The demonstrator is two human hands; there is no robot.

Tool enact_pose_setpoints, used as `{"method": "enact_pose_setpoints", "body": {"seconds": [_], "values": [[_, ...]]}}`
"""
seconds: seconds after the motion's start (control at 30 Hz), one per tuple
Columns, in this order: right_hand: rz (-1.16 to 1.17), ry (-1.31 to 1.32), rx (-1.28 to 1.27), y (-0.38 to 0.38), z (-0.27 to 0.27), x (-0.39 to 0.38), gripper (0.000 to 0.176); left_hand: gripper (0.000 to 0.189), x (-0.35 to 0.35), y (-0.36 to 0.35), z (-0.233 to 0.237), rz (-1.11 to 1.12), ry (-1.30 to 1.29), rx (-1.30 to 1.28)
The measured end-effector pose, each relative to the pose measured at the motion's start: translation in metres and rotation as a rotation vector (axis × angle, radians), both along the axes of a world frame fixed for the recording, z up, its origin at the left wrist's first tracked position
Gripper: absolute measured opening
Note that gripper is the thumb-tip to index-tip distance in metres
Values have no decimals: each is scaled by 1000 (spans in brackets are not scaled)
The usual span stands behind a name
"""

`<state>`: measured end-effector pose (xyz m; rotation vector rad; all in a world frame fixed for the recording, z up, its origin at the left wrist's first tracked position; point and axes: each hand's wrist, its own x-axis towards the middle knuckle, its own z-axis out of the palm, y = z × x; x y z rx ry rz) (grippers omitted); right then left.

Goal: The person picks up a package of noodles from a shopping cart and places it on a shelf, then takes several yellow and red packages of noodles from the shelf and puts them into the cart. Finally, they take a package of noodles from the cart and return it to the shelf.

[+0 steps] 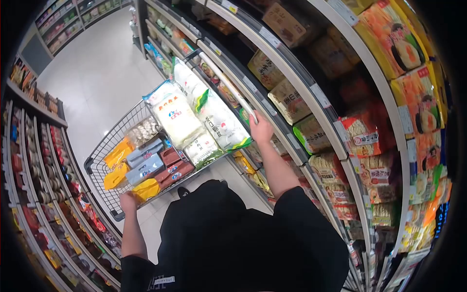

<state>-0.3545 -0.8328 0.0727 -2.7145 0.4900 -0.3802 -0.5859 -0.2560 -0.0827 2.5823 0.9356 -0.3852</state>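
A wire shopping cart (pixel 108 127) stands sideways before me, loaded with packets. My right hand (pixel 262 127) is closed round the near end of the cart's white handle bar (pixel 221 75). At the cart's near left side, my left hand (pixel 128 200) is closed on the rim, beside a yellow bag (pixel 145 189). Large white bags (pixel 176 116) with printed lettering are heaped at the handle end. Grey-blue packs (pixel 146 170), brown-red packs (pixel 174 168), more yellow bags (pixel 117 153) and a clear bag of pale round pieces (pixel 144 130) lie in the basket.
Tall shelves (pixel 321 100) of packaged noodles (pixel 362 134) curve close along my right. Shelves of jars and packets (pixel 58 194) line the left. A pale tiled floor (pixel 97 80) runs ahead between them, towards more stocked shelves (pixel 73 22).
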Motion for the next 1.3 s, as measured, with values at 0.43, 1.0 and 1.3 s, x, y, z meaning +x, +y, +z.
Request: {"method": "enact_pose_setpoints", "body": {"seconds": [0.43, 1.0, 1.3], "values": [[6, -29, -78, 28, -10, 28, 43, 26, 5, 30, -43, 103, -214, -226], [95, 66, -170, 31, -47, 127, 46, 15, 45, -5, -6, 127, -557, -189], [73, 132, 87, 28, -50, 151, 55, 22, 63, 3, 161, 36, -917, -111]]}}
